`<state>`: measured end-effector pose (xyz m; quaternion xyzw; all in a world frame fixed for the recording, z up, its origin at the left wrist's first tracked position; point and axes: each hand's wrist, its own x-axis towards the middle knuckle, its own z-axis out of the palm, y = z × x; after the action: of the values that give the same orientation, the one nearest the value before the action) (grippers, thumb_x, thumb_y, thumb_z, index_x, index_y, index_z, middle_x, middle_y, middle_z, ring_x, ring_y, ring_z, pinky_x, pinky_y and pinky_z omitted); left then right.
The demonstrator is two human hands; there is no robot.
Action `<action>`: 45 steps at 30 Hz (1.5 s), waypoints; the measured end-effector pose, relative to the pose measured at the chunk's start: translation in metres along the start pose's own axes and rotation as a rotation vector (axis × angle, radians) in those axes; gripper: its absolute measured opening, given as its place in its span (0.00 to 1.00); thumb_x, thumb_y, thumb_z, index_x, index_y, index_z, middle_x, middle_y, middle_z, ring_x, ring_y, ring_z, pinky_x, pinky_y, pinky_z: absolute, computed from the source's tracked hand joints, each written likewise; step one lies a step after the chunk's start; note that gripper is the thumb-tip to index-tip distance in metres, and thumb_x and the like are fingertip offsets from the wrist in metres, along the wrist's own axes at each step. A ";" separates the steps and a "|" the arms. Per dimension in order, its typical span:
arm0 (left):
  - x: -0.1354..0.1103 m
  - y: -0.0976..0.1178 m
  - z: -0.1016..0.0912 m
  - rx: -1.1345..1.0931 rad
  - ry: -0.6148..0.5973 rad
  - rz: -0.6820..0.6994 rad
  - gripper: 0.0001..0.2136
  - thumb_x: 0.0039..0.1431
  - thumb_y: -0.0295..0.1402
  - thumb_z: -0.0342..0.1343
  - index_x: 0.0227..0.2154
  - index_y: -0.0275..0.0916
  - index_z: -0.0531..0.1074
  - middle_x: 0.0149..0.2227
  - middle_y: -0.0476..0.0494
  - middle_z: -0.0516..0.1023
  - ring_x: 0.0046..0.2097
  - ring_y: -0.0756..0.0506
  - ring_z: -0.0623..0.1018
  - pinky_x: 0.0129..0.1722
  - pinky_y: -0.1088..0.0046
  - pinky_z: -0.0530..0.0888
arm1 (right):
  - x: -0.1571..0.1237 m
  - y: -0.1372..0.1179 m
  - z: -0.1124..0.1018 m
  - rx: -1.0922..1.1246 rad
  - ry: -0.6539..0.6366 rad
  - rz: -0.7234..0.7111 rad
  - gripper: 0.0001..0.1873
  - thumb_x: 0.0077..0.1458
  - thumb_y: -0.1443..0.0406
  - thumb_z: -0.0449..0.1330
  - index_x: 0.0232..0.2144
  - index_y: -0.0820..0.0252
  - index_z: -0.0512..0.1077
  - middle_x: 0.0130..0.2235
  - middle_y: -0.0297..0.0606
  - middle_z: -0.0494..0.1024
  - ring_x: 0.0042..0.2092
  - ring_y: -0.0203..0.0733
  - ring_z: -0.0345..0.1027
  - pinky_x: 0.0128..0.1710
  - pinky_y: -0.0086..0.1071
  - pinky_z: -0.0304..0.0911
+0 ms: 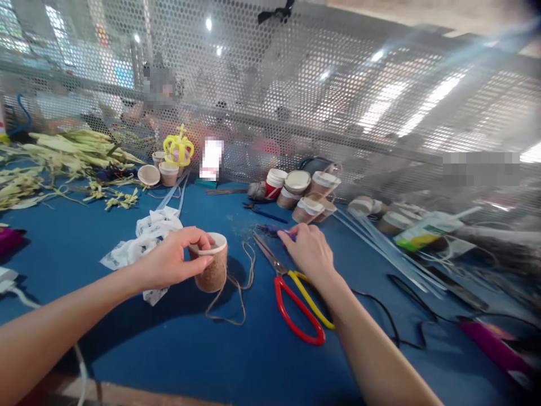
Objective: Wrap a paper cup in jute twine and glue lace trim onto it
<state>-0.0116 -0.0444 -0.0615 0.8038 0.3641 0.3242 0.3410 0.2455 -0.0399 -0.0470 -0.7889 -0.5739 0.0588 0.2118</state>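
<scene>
My left hand [171, 260] is closed round a small paper cup wrapped in brown twine [212, 269], which stands upright on the blue table [190, 349]. A loose tail of twine [236, 293] trails from the cup across the table. My right hand [310, 251] reaches forward past the blades of scissors with one red and one yellow handle [296, 299]. Its fingertips rest on a small purple object [276, 230]; whether they grip it is hidden.
Several paper cups [304, 194] are piled at the back centre, with more cups and a yellow crown shape [178, 149] to the left. Pale green leaf strips [63, 152] lie far left, a crumpled white bag [147, 237] beside my left hand. Clear sticks [380, 248], black cables, perforated screen behind.
</scene>
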 end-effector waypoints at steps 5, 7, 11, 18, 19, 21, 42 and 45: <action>0.001 -0.006 0.002 0.067 -0.006 0.070 0.02 0.51 0.30 0.49 0.25 0.37 0.64 0.36 0.43 0.74 0.38 0.47 0.73 0.36 0.70 0.69 | -0.063 -0.056 -0.002 0.424 -0.529 -0.255 0.11 0.48 0.58 0.59 0.27 0.59 0.65 0.26 0.33 0.75 0.27 0.36 0.67 0.25 0.27 0.59; 0.001 -0.008 0.003 0.076 0.007 0.093 0.03 0.51 0.29 0.50 0.25 0.37 0.64 0.35 0.43 0.74 0.39 0.46 0.72 0.38 0.68 0.69 | -0.077 -0.064 0.003 0.532 -0.599 -0.196 0.10 0.46 0.64 0.60 0.26 0.58 0.61 0.22 0.30 0.73 0.24 0.34 0.65 0.23 0.26 0.56; 0.001 -0.010 0.005 0.056 0.008 0.118 0.03 0.51 0.29 0.49 0.24 0.37 0.63 0.34 0.44 0.74 0.37 0.47 0.72 0.42 0.65 0.68 | -0.074 -0.059 0.005 0.651 -0.563 -0.175 0.03 0.51 0.66 0.55 0.27 0.60 0.63 0.22 0.31 0.74 0.26 0.34 0.66 0.29 0.27 0.59; 0.001 -0.008 0.003 0.049 -0.040 0.142 0.03 0.52 0.28 0.49 0.25 0.37 0.64 0.34 0.45 0.73 0.32 0.51 0.71 0.43 0.66 0.69 | -0.058 -0.045 -0.004 0.608 -0.366 -0.310 0.11 0.51 0.59 0.56 0.24 0.61 0.68 0.21 0.29 0.65 0.22 0.31 0.55 0.22 0.26 0.53; 0.001 -0.008 0.003 0.044 -0.043 0.142 0.03 0.52 0.28 0.49 0.25 0.37 0.64 0.34 0.45 0.73 0.32 0.50 0.71 0.43 0.66 0.69 | -0.057 -0.044 -0.003 0.605 -0.338 -0.316 0.11 0.51 0.59 0.56 0.24 0.61 0.69 0.21 0.29 0.65 0.22 0.31 0.55 0.21 0.26 0.52; 0.000 -0.008 0.004 0.030 -0.046 0.138 0.02 0.52 0.29 0.49 0.26 0.37 0.64 0.35 0.43 0.73 0.34 0.49 0.72 0.43 0.66 0.69 | -0.055 -0.042 0.001 0.599 -0.308 -0.309 0.12 0.51 0.58 0.56 0.24 0.61 0.68 0.20 0.29 0.64 0.21 0.31 0.52 0.20 0.26 0.50; -0.001 -0.005 0.001 -0.355 -0.270 -0.025 0.06 0.55 0.31 0.51 0.26 0.36 0.64 0.42 0.39 0.74 0.46 0.43 0.72 0.47 0.65 0.66 | -0.057 -0.031 0.010 0.680 -0.338 -0.294 0.11 0.52 0.58 0.55 0.24 0.60 0.64 0.17 0.25 0.57 0.20 0.30 0.48 0.18 0.25 0.47; -0.001 -0.003 0.001 -0.388 -0.297 -0.026 0.05 0.55 0.30 0.52 0.26 0.36 0.64 0.42 0.40 0.74 0.47 0.43 0.72 0.47 0.65 0.66 | -0.057 -0.032 0.009 0.661 -0.363 -0.292 0.10 0.52 0.60 0.55 0.24 0.60 0.64 0.18 0.25 0.57 0.20 0.30 0.48 0.18 0.25 0.47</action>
<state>-0.0128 -0.0442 -0.0646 0.7573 0.2512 0.2617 0.5430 0.1951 -0.0830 -0.0507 -0.5652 -0.6583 0.3476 0.3555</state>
